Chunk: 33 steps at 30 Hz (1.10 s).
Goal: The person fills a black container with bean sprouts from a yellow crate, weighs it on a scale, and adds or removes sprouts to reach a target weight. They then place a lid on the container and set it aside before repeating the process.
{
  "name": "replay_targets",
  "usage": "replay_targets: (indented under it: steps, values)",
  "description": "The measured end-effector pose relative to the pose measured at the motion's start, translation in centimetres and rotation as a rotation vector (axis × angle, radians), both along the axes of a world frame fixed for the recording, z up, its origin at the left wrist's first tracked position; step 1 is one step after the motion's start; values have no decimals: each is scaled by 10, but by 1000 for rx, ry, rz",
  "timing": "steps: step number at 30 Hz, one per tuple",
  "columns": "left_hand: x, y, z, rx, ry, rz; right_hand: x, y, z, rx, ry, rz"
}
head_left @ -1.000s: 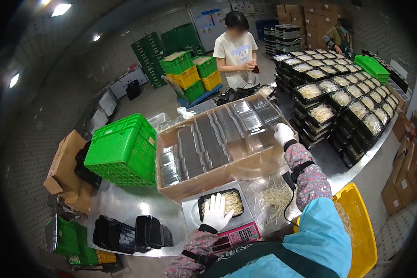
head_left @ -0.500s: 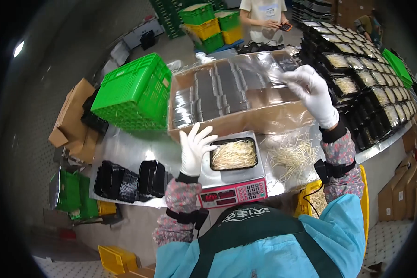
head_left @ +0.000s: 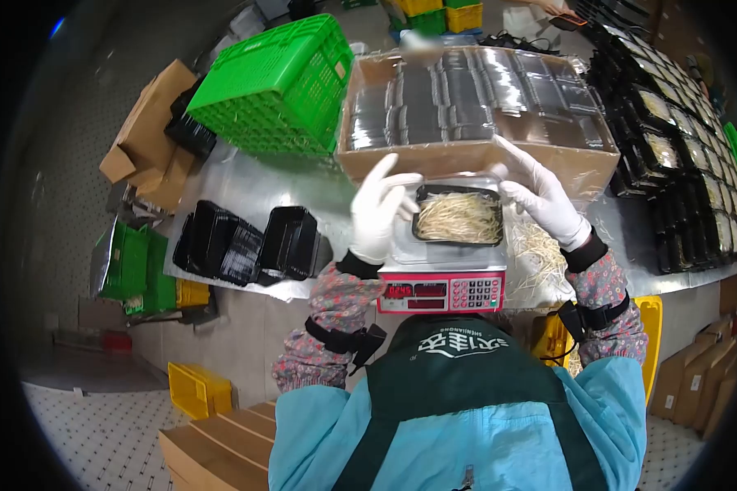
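Note:
A black tray of bean sprouts [head_left: 458, 218] sits on the pan of a red-and-white electronic scale [head_left: 442, 292]. At the tray's left side is my left hand [head_left: 377, 211], in a white glove, fingers spread and thumb close to the rim. My right hand [head_left: 549, 200], also gloved, is at the tray's far right corner, its fingers bent toward the tray. A clear plastic lid seems to be in it, but its outline is barely visible over the far rim. Loose bean sprouts [head_left: 539, 255] lie on the metal table right of the scale.
Behind the scale stands a cardboard box [head_left: 475, 164] packed with clear lids. A green crate [head_left: 270, 90] stands at left, with stacked black trays [head_left: 217, 245] before it. Filled trays [head_left: 671, 155] are piled high at right. A yellow crate [head_left: 648, 340] is beside my right arm.
My right hand has come down and in from the lid box to the tray, bringing the clear lid. My left hand stays by the tray's left side. The view has tilted downward.

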<state>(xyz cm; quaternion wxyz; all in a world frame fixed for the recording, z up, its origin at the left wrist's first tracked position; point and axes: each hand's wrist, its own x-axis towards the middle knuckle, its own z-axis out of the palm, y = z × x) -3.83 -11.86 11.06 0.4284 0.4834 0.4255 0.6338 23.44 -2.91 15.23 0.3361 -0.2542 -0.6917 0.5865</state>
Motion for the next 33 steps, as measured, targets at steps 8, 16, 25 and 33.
replay_targets:
  steps: [8,16,25,33]
  values:
    - [26,49,-86,-28,652,177,-6,36,-125,472,-351,-373]
    - [-14,85,-138,-312,495,167,-30,54,-154,338,-592,-444]
    - [-3,71,-132,-420,553,268,-18,75,-171,-185,-352,-322]
    - [-11,86,-165,-316,362,248,-11,87,-207,-212,-239,-307]
